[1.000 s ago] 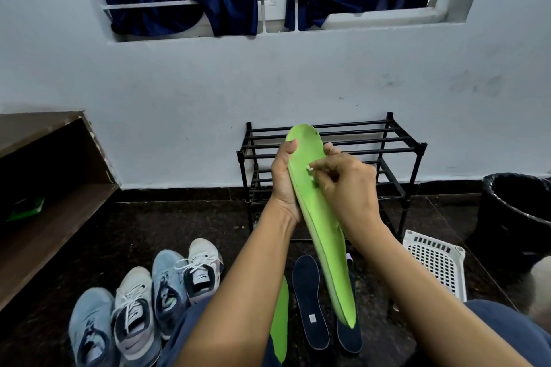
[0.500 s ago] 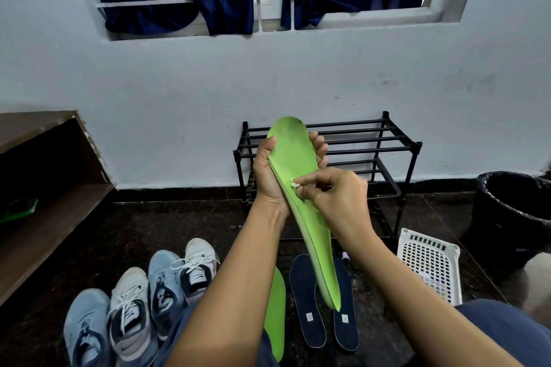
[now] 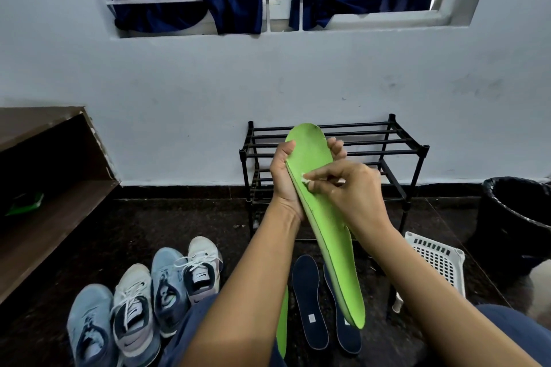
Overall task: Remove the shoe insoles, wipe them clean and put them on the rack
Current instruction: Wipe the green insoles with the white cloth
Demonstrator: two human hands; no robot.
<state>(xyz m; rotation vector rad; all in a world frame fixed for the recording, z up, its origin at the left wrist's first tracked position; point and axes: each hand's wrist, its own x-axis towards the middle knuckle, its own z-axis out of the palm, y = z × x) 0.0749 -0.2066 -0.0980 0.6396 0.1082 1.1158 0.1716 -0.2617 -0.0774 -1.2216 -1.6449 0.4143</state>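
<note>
My left hand (image 3: 284,176) grips a long green insole (image 3: 331,235) near its toe end and holds it upright in front of me. My right hand (image 3: 354,191) pinches a small white wipe (image 3: 304,177) against the insole's face. Behind the insole stands a black two-tier rack (image 3: 396,152) against the wall. On the floor below lie two dark blue insoles (image 3: 308,298) side by side, and a second green insole (image 3: 282,328) shows partly behind my left forearm.
Several light blue and white sneakers (image 3: 140,304) stand in a row at lower left. A white perforated basket (image 3: 438,259) lies at right, beside a black bin (image 3: 518,217). A wooden shelf unit (image 3: 53,188) lines the left side.
The insole has turned its flat face more towards me. My right hand with the wipe has slid a little down and left along it.
</note>
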